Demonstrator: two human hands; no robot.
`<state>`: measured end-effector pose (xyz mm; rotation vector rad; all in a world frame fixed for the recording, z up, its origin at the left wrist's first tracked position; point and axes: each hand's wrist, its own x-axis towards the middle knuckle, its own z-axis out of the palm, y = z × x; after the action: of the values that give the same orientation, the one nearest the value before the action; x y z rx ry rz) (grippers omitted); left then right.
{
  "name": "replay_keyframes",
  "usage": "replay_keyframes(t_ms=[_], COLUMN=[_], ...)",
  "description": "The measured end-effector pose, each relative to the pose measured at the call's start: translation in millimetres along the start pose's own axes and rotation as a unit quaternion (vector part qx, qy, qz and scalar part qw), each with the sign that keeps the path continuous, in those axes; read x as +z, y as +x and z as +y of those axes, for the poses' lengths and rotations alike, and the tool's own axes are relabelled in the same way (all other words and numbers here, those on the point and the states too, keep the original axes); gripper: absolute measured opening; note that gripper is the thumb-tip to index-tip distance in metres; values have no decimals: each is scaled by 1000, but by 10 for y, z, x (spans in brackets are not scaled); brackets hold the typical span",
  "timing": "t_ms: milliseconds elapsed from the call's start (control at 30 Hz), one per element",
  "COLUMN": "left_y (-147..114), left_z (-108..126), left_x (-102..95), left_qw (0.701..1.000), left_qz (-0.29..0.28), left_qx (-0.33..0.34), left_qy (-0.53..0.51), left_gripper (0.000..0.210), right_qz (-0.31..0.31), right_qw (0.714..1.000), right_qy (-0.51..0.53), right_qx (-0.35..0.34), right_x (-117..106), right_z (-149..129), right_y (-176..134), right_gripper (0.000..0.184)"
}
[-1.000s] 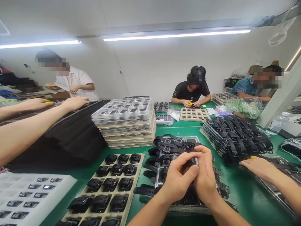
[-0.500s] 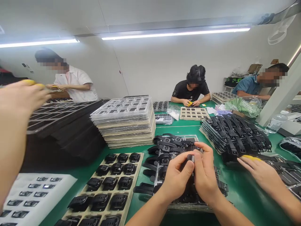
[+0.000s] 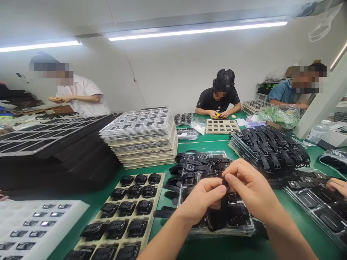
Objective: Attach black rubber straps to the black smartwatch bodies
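Black flexible watch strap (image 3: pixel 217 215) sits pinched between the fingertips of the left hand (image 3: pixel 202 200) and right hand (image 3: pixel 249 187), about equally near both; its long axis seems to run downward from the fingers, free end towards the wearer. Below the fingers lies a clear plastic tray (image 3: pixel 238 231) on the green worktop (image 3: pixel 303 224).

Right, green table (image 3: pixel 300 224) seems passable; tray stack (image 3: pixel 143 146) blocks left.
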<state>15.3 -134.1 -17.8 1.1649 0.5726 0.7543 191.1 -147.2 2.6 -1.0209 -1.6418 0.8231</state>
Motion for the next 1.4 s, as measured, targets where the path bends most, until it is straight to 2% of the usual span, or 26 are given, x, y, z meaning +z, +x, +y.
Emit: replay_keyframes(t_ms=[133, 267, 533, 767, 1000, 1233, 1300, 1400], left_y=[10, 43, 76, 78, 71, 84, 61, 3], left_z=[-95, -218, -287, -259, -260, -290, -245, -119], left_x=[47, 98, 114, 138, 149, 129, 118, 65], left_qw=[999, 995, 987, 985, 986, 994, 999, 994], left_qz=[-16, -31, -32, -31, -22, -23, -4, 52], left_qx=[-19, -22, -26, -13, -6, -22, -8, 34], left_qy=[-36, -87, -158, -169, -166, -104, -42, 94], left_gripper=[51, 52, 47, 45, 45, 57, 60, 55], right_qz=[82, 155, 149, 173, 171, 173, 171, 153], right_qw=[992, 984, 979, 973, 974, 974, 975, 978], right_qy=[72, 75, 122, 137, 136, 133, 130, 141], right_qx=[56, 47, 62, 65, 67, 58, 53, 25], right_x=[78, 93, 118, 112, 109, 119, 114, 78], right_z=[72, 128, 129, 113, 131, 145, 148, 143], right_y=[2, 48, 117, 137, 152, 149, 140, 113], right_gripper=[24, 27, 27, 28, 27, 25, 24, 24])
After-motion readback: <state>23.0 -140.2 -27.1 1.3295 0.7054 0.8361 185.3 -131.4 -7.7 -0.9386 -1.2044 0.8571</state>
